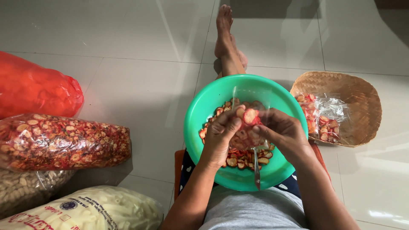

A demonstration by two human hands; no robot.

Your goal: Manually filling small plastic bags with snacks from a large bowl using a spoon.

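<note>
A green plastic bowl (pixel 204 111) rests on my lap, holding red-coated round chips (pixel 237 161) and a metal spoon (pixel 257 167). Over the bowl both hands hold a small clear plastic bag (pixel 246 123) partly filled with the chips. My left hand (pixel 220 137) pinches the bag's left side with a chip at its fingertips. My right hand (pixel 284 133) grips the bag's right side.
A woven bamboo tray (pixel 358 102) at the right holds small filled chip bags (pixel 320 116). At the left lie a red plastic bag (pixel 34 87), a big bag of red chips (pixel 64 140), a bag of peanuts (pixel 25 189) and a bag of pale sticks (pixel 98 211). My outstretched leg (pixel 226 47) lies on the tiled floor.
</note>
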